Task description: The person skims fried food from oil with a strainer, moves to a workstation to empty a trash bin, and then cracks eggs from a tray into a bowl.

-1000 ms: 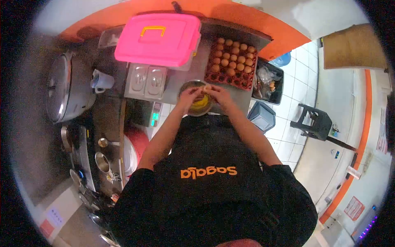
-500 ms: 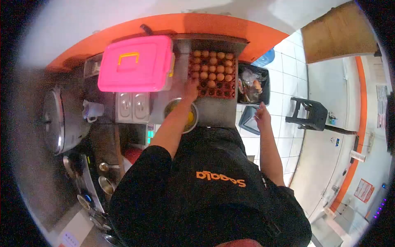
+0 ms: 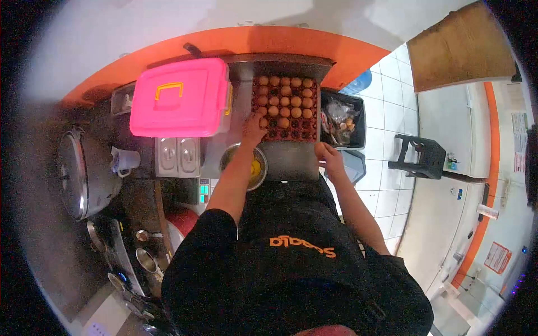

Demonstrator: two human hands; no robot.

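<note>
A red egg tray [image 3: 305, 136] with rows of brown eggs lies on the metal counter. At its left edge is my left hand [image 3: 254, 131], its fingers and thumb closed around an egg [image 3: 263, 122] in a front row. My left forearm passes over a metal bowl [image 3: 231, 154] holding yellow yolk, hiding part of it. By the counter's right edge, my right hand [image 3: 332, 159] grips a brown egg [image 3: 320, 149] between its fingertips.
A pink-lidded box [image 3: 179, 101] and lidded steel pans [image 3: 178, 157] stand left of the tray. Right of the counter is a black bin [image 3: 358, 120] with shells and plastic. A black stool [image 3: 417, 157] stands farther right. A large pot [image 3: 84, 173] is at far left.
My right hand has moved left from beside the bin to the counter's edge, where an egg shows in its fingers. My left hand stays at the tray's left edge.
</note>
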